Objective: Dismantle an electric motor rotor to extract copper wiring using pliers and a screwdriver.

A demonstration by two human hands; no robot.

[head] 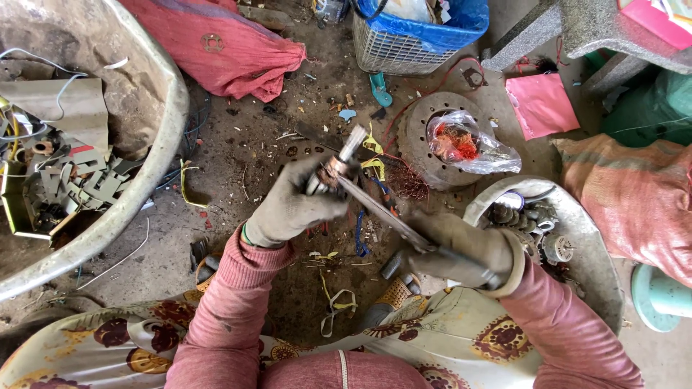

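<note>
Left hand: gloved left hand [292, 209], fingers wrapped closed around a small motor rotor [333, 171], its steel shaft sticking up and away toward the far side.
Rotor: held mid-air above the dirt floor [252, 155], centre of the scene; copper-coloured winding shows at the glove's edge.
Right hand: gloved right hand [461, 248], closed tight on the handle end of a long flat blade [378, 211].
Blade: runs from the near right up to the rotor, its tip touching or just at the copper; exact contact is hidden by the glove.
Doing it well: best judged, keep the rotor gripped firm and low, angle the blade away from the left fingers, and work the edge under the copper in short strokes, not one long push.
Risk: a slip would likely carry the blade toward the left glove or the knees.
Near floor: yellow straps [335, 299], wire scraps and blue bits lie under the hands, just beside the feet.
Far centre: round metal stator [414, 137] holding a clear bag of copper wire [465, 144].
Right: grey basin [598, 245] with small motor parts, touching the right sleeve.
Left: large basin [155, 144] of metal strips and wires, well apart.
Far: white mesh basket [393, 47] with blue liner, red sack [223, 47].
</note>
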